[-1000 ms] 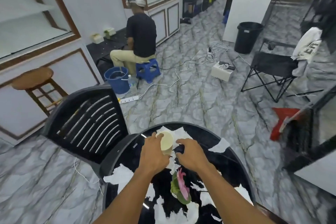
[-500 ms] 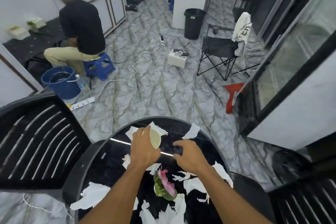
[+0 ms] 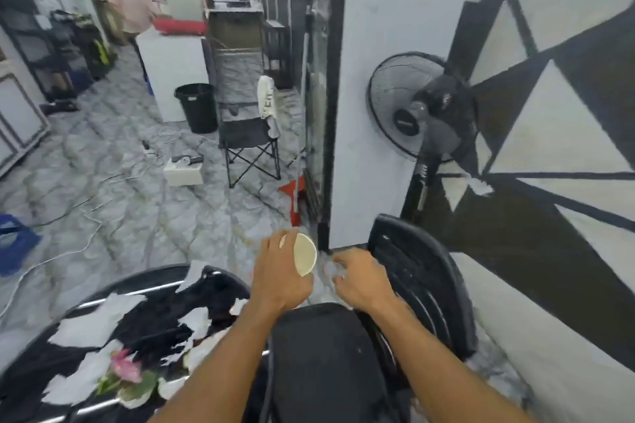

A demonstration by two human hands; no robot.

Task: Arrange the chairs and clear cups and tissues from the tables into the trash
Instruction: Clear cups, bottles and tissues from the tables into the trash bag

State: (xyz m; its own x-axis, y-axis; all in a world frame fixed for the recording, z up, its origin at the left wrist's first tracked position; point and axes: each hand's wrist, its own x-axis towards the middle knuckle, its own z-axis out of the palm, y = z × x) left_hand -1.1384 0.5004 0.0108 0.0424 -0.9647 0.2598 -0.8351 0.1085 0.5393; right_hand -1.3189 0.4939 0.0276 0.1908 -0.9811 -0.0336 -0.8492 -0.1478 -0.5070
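Your left grip [image 3: 280, 280] was clamped round the paper cup [image 3: 305, 257]; your right grip [image 3: 362, 283] pinched a blurred tissue [image 3: 326, 268] just right of it.

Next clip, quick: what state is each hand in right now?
Left hand: grips the paper cup.
Right hand: holds a pale crumpled wad, likely tissue, though it is blurred.

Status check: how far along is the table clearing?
Done: one cup is off the table. In hand: left hand grips that cup; right hand holds a pale crumpled wad, too blurred to name. Left: both must reach the black bin across the room, and white tissue-like scraps lie on the table.
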